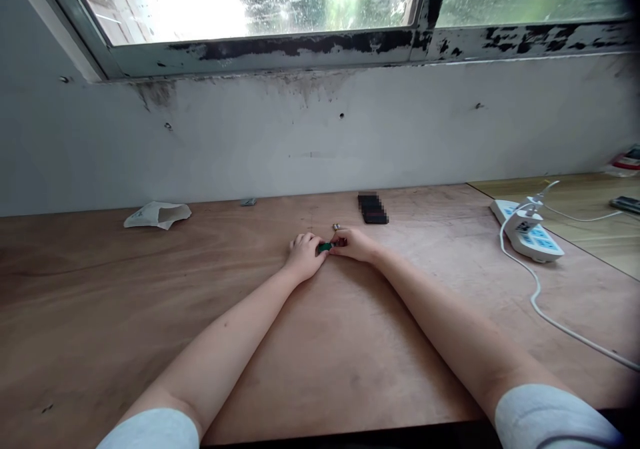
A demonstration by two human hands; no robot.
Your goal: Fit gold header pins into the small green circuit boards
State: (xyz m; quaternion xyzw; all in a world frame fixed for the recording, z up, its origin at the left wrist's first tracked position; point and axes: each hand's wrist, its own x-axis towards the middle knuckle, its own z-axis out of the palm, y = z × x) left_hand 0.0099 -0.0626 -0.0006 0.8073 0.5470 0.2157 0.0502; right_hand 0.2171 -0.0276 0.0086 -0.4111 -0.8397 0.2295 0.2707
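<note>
Head view: we gripped a small green object (324,247) between the curled fingers (309,240) of our left hand (304,259) and the fingertips (336,241) of our right hand (353,244), over a plywood tabletop (150,302). Two small metal cylinders (337,226) lay just beyond, near a blurred black object (373,208).

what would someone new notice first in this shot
Your eye goes first to the two bare forearms reaching up the middle of the plywood desk, where the left hand and right hand meet around a small green object. Above them, along the top, is a bright window with black paint peeling off its frame. On the right sits a white power strip with a trailing white cable.
</note>
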